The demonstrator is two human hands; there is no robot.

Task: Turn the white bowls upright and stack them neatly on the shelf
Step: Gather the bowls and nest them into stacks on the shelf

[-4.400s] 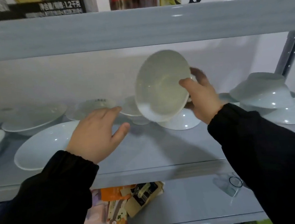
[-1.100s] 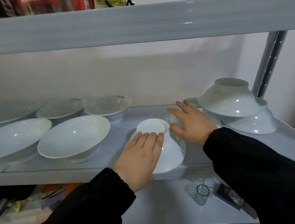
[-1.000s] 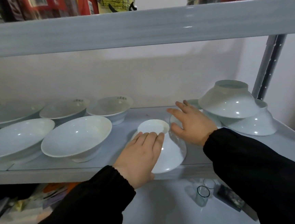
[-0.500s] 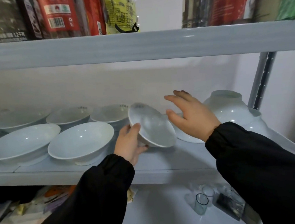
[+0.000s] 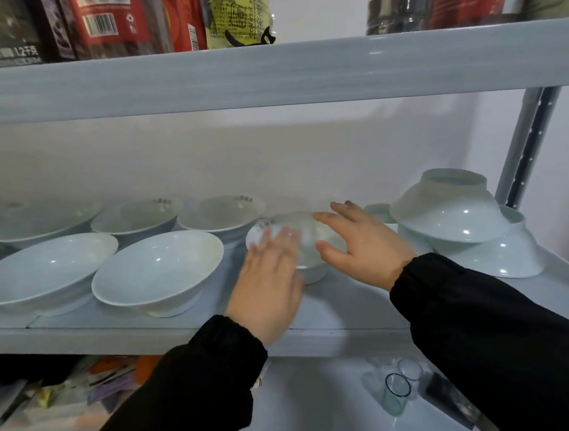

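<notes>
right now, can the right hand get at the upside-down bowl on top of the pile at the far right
Probably yes. The right hand is open, and the upside-down bowl sits on top of its pile just beside it, with nothing between them.

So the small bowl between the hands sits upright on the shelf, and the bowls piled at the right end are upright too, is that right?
Not quite. The piled bowls at the right end are upside down, bases up, as the head view shows. The small bowl between the left hand and right hand does sit upright on the shelf.
</notes>
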